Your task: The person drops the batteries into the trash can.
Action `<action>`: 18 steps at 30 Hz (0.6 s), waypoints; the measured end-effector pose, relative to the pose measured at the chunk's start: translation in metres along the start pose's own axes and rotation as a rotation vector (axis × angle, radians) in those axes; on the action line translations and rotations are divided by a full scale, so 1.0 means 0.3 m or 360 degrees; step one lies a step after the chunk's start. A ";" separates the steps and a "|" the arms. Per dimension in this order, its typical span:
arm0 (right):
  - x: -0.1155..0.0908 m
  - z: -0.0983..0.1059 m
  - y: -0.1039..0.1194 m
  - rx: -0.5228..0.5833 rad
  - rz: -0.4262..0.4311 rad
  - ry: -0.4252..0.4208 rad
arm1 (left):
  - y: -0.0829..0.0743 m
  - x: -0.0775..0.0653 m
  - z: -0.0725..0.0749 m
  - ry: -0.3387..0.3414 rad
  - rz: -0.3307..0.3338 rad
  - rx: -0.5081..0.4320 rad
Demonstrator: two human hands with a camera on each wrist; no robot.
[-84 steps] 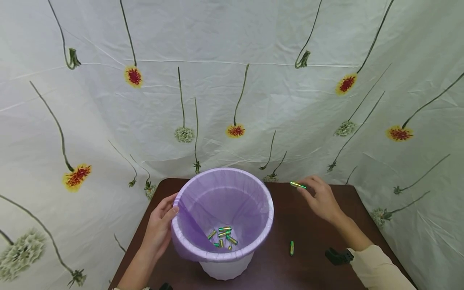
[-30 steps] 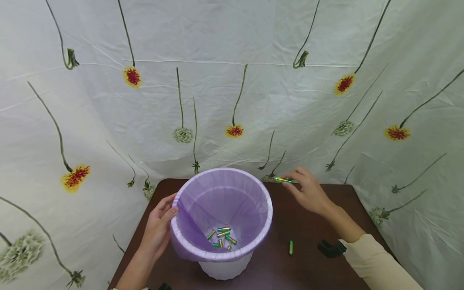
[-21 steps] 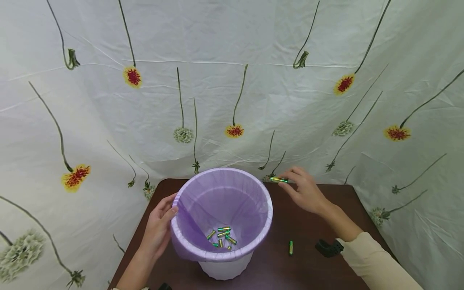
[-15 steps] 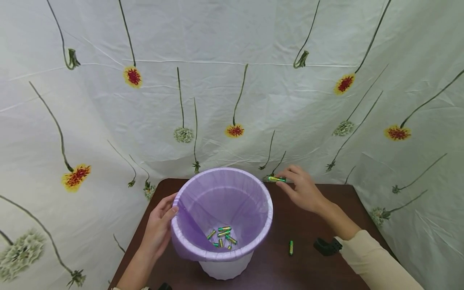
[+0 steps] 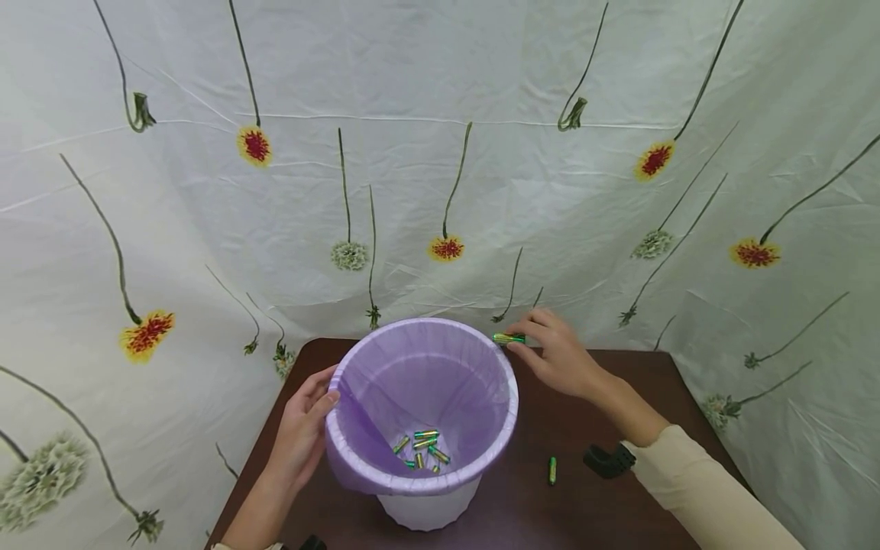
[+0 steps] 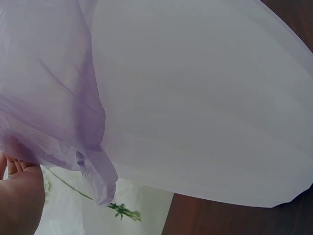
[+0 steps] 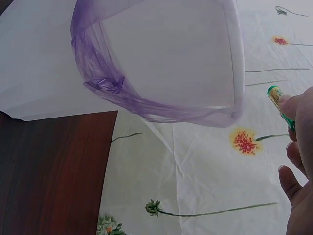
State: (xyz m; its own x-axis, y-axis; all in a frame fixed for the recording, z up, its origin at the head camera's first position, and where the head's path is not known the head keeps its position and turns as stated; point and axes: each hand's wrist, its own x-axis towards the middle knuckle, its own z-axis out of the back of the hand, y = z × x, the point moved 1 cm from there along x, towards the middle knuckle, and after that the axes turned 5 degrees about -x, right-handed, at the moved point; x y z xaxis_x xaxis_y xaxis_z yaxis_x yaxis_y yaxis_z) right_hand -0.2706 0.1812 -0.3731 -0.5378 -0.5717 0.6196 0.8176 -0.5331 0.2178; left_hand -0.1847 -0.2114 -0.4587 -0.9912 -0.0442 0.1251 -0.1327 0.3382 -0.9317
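Observation:
A white wastebasket (image 5: 426, 507) lined with a thin purple bag (image 5: 419, 344) stands on the table. My left hand (image 5: 302, 428) grips its left rim, thumb over the edge and fingers outside; in the left wrist view this hand (image 6: 22, 196) shows partly behind the purple film. My right hand (image 5: 557, 351) pinches a green and gold battery (image 5: 507, 338) between thumb and fingers, just beyond the basket's back-right rim. The right wrist view shows this battery (image 7: 276, 95) held at an angle. Several similar batteries (image 5: 425, 443) lie inside on the bottom of the liner.
One more battery (image 5: 553, 470) lies on the dark brown table (image 5: 591, 512), right of the basket. A white cloth (image 5: 412, 191) printed with flowers hangs behind and along both sides. A black band (image 5: 608, 461) is on the right wrist.
My right hand has moved left with the battery, from over the table's back right to beside the basket's rim. The left hand and the basket have stayed in place.

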 end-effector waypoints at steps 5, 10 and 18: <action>0.027 -0.009 0.018 -0.0019 0.0024 0.0040 | -0.001 0.000 -0.003 -0.0001 0.0001 0.0001; 0.058 -0.024 0.036 -0.0050 0.0087 0.0090 | -0.004 0.002 -0.004 -0.0008 0.0010 0.0006; 0.105 -0.052 0.067 -0.0032 0.0131 0.0214 | -0.007 -0.001 -0.004 -0.0025 0.0031 0.0014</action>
State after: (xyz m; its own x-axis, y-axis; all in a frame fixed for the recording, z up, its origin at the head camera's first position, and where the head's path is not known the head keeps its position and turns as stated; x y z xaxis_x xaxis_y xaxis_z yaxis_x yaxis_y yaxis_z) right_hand -0.2745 0.1426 -0.3610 -0.4931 -0.6915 0.5279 0.8564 -0.4927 0.1546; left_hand -0.1842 -0.2110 -0.4564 -0.9935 -0.0525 0.1013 -0.1130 0.3308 -0.9369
